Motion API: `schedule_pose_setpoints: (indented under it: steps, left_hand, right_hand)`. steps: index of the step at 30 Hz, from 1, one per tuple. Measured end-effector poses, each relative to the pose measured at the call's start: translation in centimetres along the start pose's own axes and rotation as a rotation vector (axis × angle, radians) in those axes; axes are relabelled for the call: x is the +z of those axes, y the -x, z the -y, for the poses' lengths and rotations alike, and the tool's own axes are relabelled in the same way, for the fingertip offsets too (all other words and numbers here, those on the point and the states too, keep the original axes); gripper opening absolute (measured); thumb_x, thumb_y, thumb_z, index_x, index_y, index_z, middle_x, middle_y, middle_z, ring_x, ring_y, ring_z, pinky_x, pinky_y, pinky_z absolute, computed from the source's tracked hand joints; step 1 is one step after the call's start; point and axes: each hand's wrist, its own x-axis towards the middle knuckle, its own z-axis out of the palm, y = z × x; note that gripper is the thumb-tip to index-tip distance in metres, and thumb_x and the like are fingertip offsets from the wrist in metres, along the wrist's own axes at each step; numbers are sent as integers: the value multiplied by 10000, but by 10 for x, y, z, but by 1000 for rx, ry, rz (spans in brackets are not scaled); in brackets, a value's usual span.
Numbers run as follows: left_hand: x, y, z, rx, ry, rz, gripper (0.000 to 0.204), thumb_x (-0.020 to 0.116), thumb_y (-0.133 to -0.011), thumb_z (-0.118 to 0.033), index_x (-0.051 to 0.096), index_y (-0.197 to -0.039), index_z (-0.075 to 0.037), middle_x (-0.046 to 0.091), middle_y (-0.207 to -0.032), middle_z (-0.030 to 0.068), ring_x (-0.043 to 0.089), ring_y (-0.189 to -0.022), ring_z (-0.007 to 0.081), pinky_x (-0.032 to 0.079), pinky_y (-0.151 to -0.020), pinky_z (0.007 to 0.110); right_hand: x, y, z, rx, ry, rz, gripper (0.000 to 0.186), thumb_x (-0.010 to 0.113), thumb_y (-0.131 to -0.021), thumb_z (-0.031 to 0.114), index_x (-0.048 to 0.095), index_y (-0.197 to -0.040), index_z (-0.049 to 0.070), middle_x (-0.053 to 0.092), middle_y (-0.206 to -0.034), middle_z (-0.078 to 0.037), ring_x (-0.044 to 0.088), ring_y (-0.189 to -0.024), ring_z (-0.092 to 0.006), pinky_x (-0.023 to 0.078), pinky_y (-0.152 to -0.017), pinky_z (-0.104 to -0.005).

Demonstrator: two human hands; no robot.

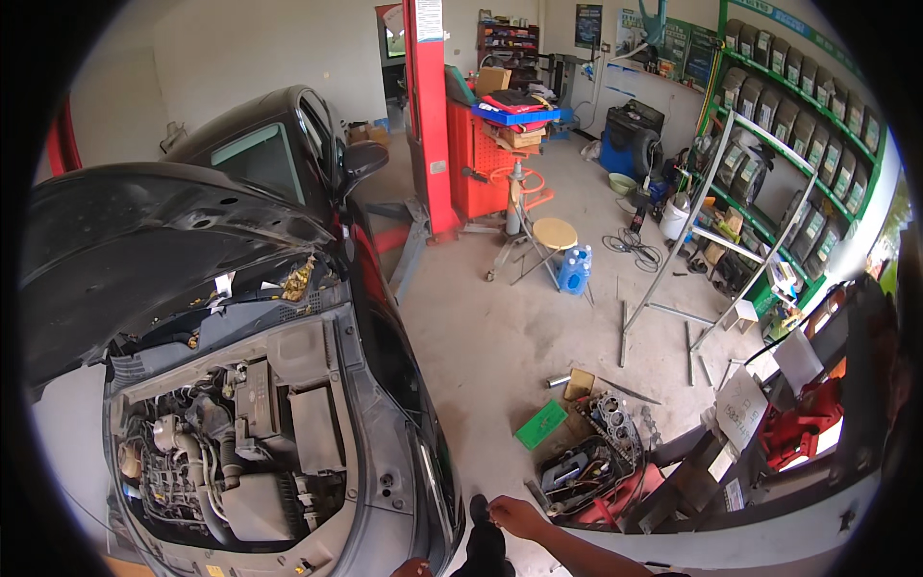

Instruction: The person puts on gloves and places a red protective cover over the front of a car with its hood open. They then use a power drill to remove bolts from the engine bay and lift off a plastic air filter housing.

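Note:
My right hand reaches in from the lower edge, above my dark trouser leg and shoe. Its fingers are curled together; whether anything small is in them, I cannot make out. Only a small part of my left hand shows at the bottom edge, beside the car's front corner, and its fingers are mostly hidden. To the left stands a black car with its hood raised over the engine bay. Right of my right hand, a pile of engine parts lies on the floor with a green tray beside it.
A red lift post rises beside the car, near a red tool cabinet. Farther off are a round stool and blue bottles. A metal frame stands before green shelves. Dark-edged clutter with red parts fills the near right.

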Motion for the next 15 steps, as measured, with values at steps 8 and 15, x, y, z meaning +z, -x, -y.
schedule_pose_setpoints:
  steps: [8,15]
  left_hand:
    - [-34,-195,-174,-28,62,17,289,547,-976,-259,691,-1082,-32,732,-1002,155,692,-899,349,553,-838,454]
    - [-186,-442,-298,108,335,77,284,655,-947,-166,657,-1200,-38,741,-1030,153,731,-931,252,571,-818,346]
  right_hand:
    - [-174,-103,-14,90,488,40,328,592,-949,372,684,-1164,142,734,-1046,-144,697,-977,-367,552,-867,-457]
    - [-347,-145,61,384,307,-469,370,643,-895,301,684,-1120,11,737,-912,-175,729,-839,-302,568,-766,-382]
